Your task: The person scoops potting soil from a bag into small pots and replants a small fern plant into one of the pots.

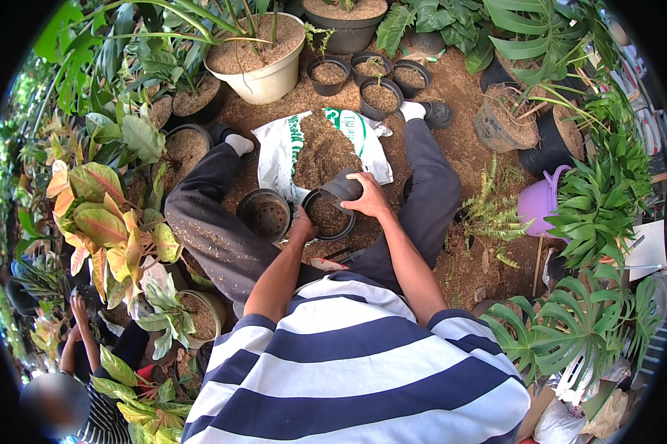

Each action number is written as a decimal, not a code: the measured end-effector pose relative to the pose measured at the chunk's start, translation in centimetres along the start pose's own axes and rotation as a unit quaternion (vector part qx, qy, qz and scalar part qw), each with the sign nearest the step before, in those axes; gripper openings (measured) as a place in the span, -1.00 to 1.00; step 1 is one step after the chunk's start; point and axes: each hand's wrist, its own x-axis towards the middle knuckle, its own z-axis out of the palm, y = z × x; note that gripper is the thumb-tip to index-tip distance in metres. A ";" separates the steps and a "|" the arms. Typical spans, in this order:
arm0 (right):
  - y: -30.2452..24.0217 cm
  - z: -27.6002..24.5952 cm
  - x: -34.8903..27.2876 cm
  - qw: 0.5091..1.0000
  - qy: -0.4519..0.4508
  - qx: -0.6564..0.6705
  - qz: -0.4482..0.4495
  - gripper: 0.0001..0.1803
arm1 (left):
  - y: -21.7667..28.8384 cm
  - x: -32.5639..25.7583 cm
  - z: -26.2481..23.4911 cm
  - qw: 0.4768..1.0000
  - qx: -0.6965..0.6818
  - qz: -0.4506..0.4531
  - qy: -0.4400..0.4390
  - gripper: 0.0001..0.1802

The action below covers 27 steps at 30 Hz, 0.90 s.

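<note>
1. Seen from above, a person in a navy and white striped shirt [363,377] sits on the ground with legs spread, working between the knees

2. Their right hand [369,198] is closed around a small black pot [341,189], tipped on its side so its mouth points down and left

3. Below it stands a black nursery pot [328,216], part filled with brown potting mix; the left hand [302,224] rests on its near left rim, fingers curled over the edge, steadying it

4. To do this well, I would judge, the small pot should stay low and right over the opening so the mix falls inside, while the left hand holds the rim firm so the pot does not tip

5. Just left stands an empty black pot [265,214], and beyond lies an opened white sack [282,152] heaped with loose mix

6. Underfoot, the ground [459,81] is bare and strewn with brown mix and fibre

7. Around it is an outdoor plant nursery: four small filled pots [370,78] ahead, a large cream pot [263,59], a purple watering can [539,200] at right, leafy plants on every side

8. Another person's arm [82,333] shows at lower left
</note>
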 end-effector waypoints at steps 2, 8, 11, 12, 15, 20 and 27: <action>-0.1 0.0 0.0 1.000 -0.002 0.014 0.006 -0.13 | -0.1 0.0 0.0 1.000 -0.001 0.002 0.004 0.24; -0.2 0.1 0.0 1.000 0.001 -0.010 0.001 -0.14 | -0.4 0.4 0.4 1.000 0.000 -0.004 0.015 0.24; -0.4 -0.1 0.0 1.000 -0.003 0.016 0.006 -0.14 | -0.4 0.5 0.6 1.000 0.005 -0.013 0.016 0.24; -0.2 -0.1 0.0 1.000 0.000 0.007 0.006 -0.14 | -0.3 0.5 0.5 1.000 0.006 -0.010 0.013 0.24; 0.2 0.2 0.1 1.000 0.007 -0.016 0.003 -0.14 | -0.2 0.5 0.4 1.000 0.009 -0.006 0.008 0.25; -0.1 0.1 0.0 1.000 0.011 0.028 0.002 -0.18 | -0.3 0.5 0.4 1.000 0.013 -0.006 0.007 0.25; -0.2 0.1 0.0 1.000 0.014 0.022 -0.005 -0.18 | -0.5 0.6 0.6 1.000 0.005 0.002 0.011 0.25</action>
